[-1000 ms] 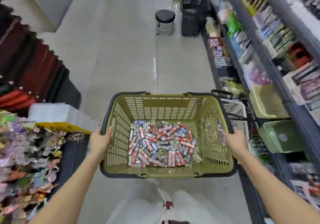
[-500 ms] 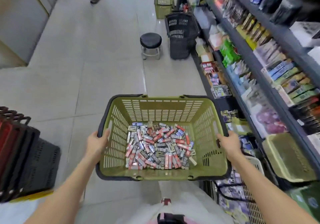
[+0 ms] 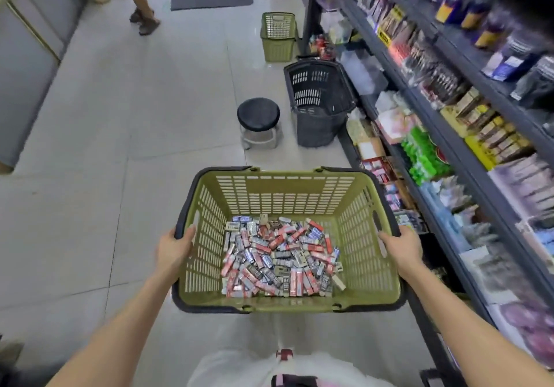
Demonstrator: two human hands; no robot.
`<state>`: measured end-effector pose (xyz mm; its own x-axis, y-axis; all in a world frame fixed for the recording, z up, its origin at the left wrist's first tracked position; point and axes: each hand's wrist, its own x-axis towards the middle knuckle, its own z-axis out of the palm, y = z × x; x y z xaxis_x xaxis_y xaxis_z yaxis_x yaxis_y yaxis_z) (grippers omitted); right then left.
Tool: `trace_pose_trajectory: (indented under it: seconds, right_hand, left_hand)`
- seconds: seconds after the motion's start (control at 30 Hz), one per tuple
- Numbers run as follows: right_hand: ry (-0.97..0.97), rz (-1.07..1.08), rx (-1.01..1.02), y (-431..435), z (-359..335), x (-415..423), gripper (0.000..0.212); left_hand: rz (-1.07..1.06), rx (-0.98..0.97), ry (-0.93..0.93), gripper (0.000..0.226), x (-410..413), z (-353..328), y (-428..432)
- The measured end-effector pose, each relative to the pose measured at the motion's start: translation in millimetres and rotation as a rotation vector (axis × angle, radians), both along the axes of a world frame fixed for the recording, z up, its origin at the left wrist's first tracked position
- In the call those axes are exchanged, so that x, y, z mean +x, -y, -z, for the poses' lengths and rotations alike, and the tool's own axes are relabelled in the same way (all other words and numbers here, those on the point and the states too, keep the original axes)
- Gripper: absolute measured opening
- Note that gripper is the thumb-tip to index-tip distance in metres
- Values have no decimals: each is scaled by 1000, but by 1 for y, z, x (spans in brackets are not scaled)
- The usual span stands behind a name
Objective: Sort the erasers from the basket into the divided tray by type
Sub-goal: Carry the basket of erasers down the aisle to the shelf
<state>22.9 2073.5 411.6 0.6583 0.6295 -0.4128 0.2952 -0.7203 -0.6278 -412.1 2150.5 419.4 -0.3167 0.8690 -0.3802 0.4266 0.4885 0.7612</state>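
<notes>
Two hands grip the basket's dark rim just as they did half a second ago, while the stool (image 3: 258,115) and black basket (image 3: 319,101) beyond the fingertips now sit nearer. The left hand (image 3: 174,251) curls round the left edge, thumb on top and fingers hidden beneath. The right hand (image 3: 401,247) clasps the right edge in the same way. Both forearms reach forward and hold the olive basket (image 3: 284,194) level above the floor. Between the two hands, erasers (image 3: 278,254) lie heaped on its bottom, in red, blue and grey wrappers, jumbled together. Stocked shelves (image 3: 449,134) run past the right hand.
</notes>
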Motion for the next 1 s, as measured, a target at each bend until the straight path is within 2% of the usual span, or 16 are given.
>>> trace_pose_trajectory:
  seconds: [0.07, 0.23, 0.33, 0.5, 0.6, 0.73, 0.83, 0.97, 1.0]
  right_hand:
    - [-7, 21, 27, -43, 2, -4, 32]
    - [-18, 132, 40, -165, -3, -10, 25]
    - [-20, 199, 47, -232, -2, -5, 20]
    - [-53, 261, 85, -342, 4, 13, 15]
    - [-44, 238, 92, -419, 10, 33, 15]
    - [-35, 252, 98, -524, 15, 66, 35]
    - [-37, 217, 82, -598, 9, 87, 22]
    - [-16, 275, 106, -683, -3, 104, 29]
    - [-25, 273, 110, -701, -5, 106, 23]
  left_hand:
    - [26, -19, 3, 23, 0, 4, -57]
    - [97, -37, -30, 23, 7, -1, -223]
    - [154, -29, -63, 30, 19, -6, -317]
    - [214, -15, -93, 30, 49, -8, -451]
    - [219, -3, -95, 29, 71, -2, -529]
    - [212, -16, -113, 32, 100, 5, -621]
    - [195, -21, -74, 30, 118, 2, -686]
    - [180, -34, -75, 31, 139, -9, -773]
    - [184, -25, -70, 29, 143, -11, -794]
